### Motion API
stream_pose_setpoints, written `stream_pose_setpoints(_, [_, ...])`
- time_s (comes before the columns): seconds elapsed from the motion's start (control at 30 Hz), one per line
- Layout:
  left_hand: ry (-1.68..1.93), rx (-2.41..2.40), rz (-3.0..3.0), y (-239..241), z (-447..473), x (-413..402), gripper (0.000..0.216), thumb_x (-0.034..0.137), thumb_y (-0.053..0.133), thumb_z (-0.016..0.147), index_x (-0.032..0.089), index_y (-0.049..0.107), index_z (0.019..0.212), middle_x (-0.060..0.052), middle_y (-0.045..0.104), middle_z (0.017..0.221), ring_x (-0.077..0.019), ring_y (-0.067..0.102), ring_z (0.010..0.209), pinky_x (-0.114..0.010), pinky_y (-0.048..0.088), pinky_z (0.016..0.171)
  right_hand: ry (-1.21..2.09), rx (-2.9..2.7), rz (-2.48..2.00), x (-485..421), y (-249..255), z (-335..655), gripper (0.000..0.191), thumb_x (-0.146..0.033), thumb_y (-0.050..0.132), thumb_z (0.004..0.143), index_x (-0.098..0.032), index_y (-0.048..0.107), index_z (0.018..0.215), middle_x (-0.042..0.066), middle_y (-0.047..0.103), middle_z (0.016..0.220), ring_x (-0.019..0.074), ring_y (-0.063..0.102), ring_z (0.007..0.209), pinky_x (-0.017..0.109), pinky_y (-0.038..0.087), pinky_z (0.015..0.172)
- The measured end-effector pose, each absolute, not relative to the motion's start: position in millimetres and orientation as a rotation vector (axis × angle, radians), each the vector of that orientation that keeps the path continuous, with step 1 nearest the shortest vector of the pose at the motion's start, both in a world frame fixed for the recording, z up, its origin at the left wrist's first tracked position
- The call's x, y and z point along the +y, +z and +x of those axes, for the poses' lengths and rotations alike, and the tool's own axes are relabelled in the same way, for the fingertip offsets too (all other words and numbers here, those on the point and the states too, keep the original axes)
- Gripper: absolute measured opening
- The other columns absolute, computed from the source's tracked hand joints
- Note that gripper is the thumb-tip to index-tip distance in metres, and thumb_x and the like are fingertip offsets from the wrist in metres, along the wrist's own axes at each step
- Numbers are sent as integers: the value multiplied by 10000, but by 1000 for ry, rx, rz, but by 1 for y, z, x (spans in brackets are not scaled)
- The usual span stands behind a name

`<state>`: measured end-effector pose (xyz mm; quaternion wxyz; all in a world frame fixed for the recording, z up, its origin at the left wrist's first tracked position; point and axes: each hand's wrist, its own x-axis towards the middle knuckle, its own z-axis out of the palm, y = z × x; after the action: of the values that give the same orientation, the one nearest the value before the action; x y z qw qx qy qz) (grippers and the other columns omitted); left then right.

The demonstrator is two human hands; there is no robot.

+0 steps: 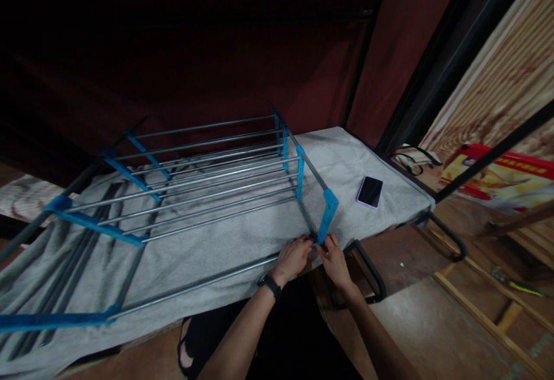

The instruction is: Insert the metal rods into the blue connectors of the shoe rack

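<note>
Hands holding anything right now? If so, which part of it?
Both the left hand and right hand pinch the rack at its near right corner, where the blue bracket meets the front rod.

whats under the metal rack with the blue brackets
A grey cloth lies under the rack. The cloth covers the surface below, so that cannot be seen; only a black frame shows at its edge.
</note>
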<state>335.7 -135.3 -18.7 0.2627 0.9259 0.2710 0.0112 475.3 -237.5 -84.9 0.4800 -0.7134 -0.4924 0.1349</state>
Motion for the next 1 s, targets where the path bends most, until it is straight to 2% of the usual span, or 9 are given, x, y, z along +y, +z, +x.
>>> stream_pose_setpoints(0.13, [14,709,2486,-19,337,-131,369,186,387,1004,238,676,1229,-72,704,1286,-225,687,1138,-338,519,996,328,-1218,-1734,-238,-84,477,145,-309,487,967,-237,593,1036,74,598,1022,227,625,930,362,518,826])
stream_pose_setpoints(0.3, [32,701,2450,-20,336,-129,366,200,404,1002,254,677,1240,-62,713,1269,-211,694,1117,-310,519,972,312,-1218,-1751,-238,-85,477,179,-326,483,972,-233,599,1072,77,599,1017,229,629,912,361,525,803])
stream_pose_setpoints(0.67, [44,732,2455,-22,335,-133,386,228,393,1016,266,672,1280,-66,728,1250,-220,692,1125,-328,518,984,295,-1237,-1838,-239,-87,475,285,-370,441,1001,-219,597,1186,120,627,1120,266,648,1002,421,530,902])
stream_pose_setpoints(1.0, [6,786,2421,-19,336,-134,389,270,384,1028,269,684,1277,-71,759,1194,-227,700,1120,-335,518,981,291,-1236,-1887,-239,-84,473,309,-347,438,989,-202,611,1201,136,647,1142,268,665,987,413,541,882])
